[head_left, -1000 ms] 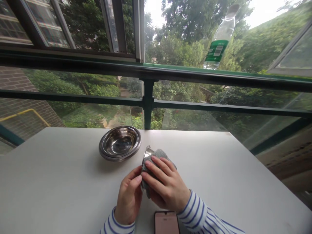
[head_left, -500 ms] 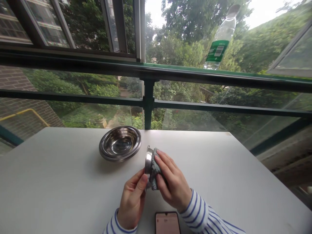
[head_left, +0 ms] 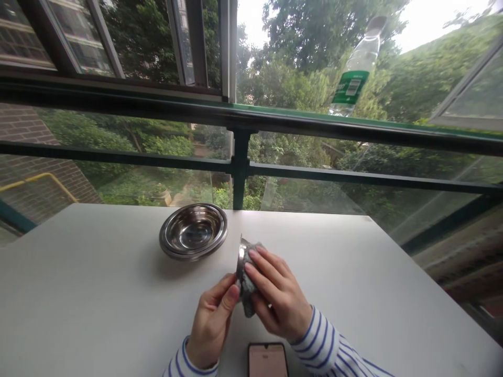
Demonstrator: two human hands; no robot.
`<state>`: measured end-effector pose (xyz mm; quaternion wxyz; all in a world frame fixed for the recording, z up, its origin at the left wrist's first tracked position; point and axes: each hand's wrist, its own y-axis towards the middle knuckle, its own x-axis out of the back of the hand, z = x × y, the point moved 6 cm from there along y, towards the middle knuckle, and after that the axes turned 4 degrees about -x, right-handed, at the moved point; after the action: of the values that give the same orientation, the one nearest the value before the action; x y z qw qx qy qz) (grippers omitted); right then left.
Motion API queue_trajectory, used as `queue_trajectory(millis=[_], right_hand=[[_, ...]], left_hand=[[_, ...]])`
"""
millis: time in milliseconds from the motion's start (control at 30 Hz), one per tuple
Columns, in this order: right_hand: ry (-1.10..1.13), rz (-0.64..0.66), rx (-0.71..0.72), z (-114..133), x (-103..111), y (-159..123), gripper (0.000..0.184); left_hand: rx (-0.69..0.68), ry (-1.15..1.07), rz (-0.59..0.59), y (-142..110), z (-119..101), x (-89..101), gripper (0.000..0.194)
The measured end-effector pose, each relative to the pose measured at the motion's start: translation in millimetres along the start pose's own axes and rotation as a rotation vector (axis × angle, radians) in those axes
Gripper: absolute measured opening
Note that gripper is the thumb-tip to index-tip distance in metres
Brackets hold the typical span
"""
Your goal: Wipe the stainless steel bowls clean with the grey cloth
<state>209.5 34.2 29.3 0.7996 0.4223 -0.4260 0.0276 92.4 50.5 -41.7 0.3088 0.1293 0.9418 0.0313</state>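
A small shiny steel bowl (head_left: 241,253) is held on edge above the white table, its rim turned to the left. My left hand (head_left: 212,319) is closed, pinching the lower rim between thumb and fingers. On the bowl's right side, my right hand (head_left: 278,292) presses a grey-green cloth (head_left: 247,301) against the outside. The fingers of that hand are wrapped over the cloth and cover much of it. To the left and farther back, stacked steel bowls (head_left: 193,230) rest on the table.
A phone (head_left: 268,360) with a lit screen lies at the front of the white table (head_left: 98,293). Beyond the table's far edge runs a dark green railing (head_left: 314,124) with glass panels. A clear bottle with a green label (head_left: 352,84) stands on the ledge above it.
My right hand has slid the cloth over the bowl's outside, and the bowl has turned so that less of its side shows. My left hand keeps its pinch on the rim.
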Motion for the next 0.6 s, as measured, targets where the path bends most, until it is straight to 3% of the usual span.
queue_trajectory(millis=[67,233,433,600], right_hand=[[0.003,0.005,0.029,1.4,0.1,0.1,0.053],[0.055,-0.001,-0.149,-12.1,6.9,4.0,0.046],[-0.027,0.008,0.053,1.5,5.3,2.9,0.047],[0.023,-0.014,-0.183,-12.3,9.9,6.0,0.042]], left_hand=[[-0.004,0.035,0.014,0.2,-1.4,-1.1,0.025],[0.012,0.17,0.092,-1.4,-1.2,-7.7,0.026],[-0.002,0.194,0.02,-0.8,-3.8,-3.7,0.028],[0.031,0.201,0.066,-3.2,-2.9,-10.4,0.027]])
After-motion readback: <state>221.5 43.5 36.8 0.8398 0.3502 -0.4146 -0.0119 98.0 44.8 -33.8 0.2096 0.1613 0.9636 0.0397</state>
